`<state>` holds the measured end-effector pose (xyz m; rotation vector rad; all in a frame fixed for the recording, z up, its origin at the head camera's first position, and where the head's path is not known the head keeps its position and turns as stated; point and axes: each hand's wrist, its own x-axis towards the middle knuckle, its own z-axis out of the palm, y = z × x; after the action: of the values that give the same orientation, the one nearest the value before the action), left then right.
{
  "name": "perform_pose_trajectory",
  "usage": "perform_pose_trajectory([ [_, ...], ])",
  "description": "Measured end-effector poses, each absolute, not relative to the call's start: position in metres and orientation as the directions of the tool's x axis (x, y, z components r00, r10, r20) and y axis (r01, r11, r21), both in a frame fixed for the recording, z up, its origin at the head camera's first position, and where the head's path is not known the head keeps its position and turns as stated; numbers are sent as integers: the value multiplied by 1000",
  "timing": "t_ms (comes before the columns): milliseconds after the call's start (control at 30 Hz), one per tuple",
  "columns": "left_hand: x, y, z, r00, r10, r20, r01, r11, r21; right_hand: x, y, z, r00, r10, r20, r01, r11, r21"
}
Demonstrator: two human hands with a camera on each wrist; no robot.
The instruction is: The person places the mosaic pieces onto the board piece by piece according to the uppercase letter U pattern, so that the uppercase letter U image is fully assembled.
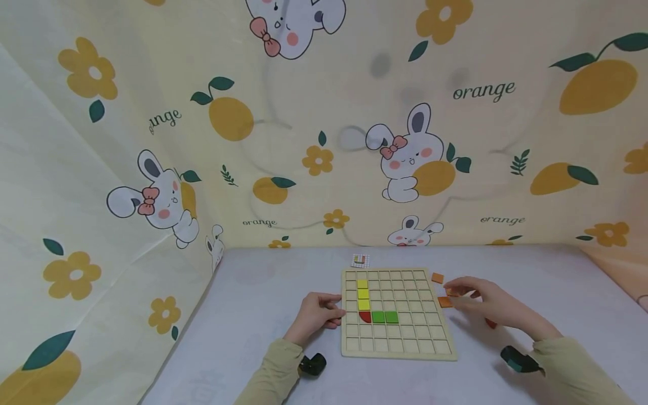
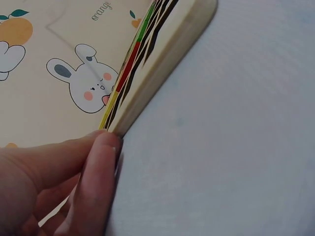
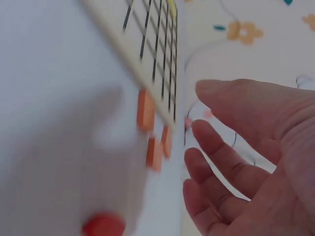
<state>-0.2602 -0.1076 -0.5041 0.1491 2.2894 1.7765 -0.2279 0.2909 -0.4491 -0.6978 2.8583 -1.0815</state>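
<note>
A wooden grid board (image 1: 420,340) lies on the table. On it, several yellow squares (image 1: 363,293) form a column above a red quarter-round tile (image 1: 365,316), with two green squares (image 1: 385,317) to its right. My left hand (image 1: 317,316) grips the board's left edge between thumb and fingers; the left wrist view shows the fingertips at the edge. Beyond the right edge, my right hand (image 1: 488,301) hovers over loose orange squares (image 1: 437,278). The right wrist view shows its thumb and fingers (image 3: 209,135) apart, with nothing between them.
A small pattern card (image 1: 360,260) lies behind the board. Another red piece (image 1: 490,323) sits under the right hand, also seen blurred in the right wrist view. A printed curtain (image 1: 304,214) hangs behind the white table (image 1: 253,281). Dark devices (image 1: 313,365) are worn on both wrists.
</note>
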Motion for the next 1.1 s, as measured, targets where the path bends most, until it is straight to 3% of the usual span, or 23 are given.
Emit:
perform_pose_trajectory([
  [333, -260, -108, -503, -966, 217, -138, -80, 258, 963, -221, 326, -462, -933, -359, 2, -268, 694, -668],
  [1100, -260, -106, -505, -970, 198, -141, -83, 272, 959, -210, 354, -471, -932, -353, -83, -230, 754, -615],
])
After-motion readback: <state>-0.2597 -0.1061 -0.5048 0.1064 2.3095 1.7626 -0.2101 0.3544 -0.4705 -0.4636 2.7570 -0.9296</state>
